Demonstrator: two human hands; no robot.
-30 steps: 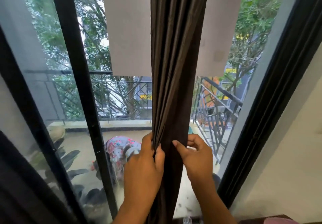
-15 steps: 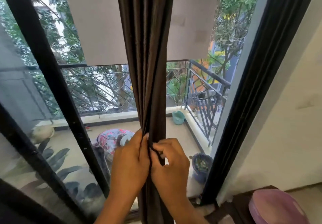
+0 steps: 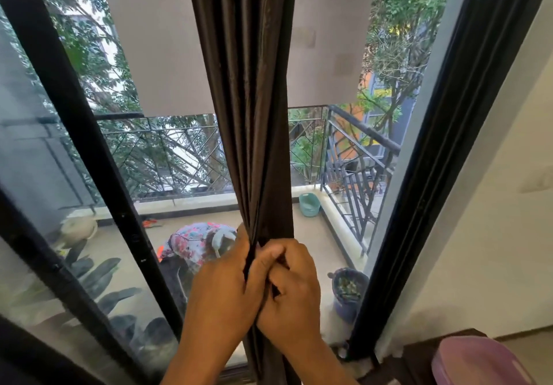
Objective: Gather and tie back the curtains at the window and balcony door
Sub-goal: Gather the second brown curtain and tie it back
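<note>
The dark brown curtain (image 3: 248,109), hanging bunched before the balcony door glass (image 3: 179,160), is clamped by the left hand (image 3: 223,289) and right hand (image 3: 288,292) pressed together; folds are best kept tightly squeezed while tied.

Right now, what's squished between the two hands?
The brown curtain. The head view shows its gathered folds pinched between the left hand and the right hand.

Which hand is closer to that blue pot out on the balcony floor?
Right. The right hand grips the curtain on the side toward the blue pot, which stands beyond the glass to its right. The left hand grips the curtain's far side, farther from it.
</note>
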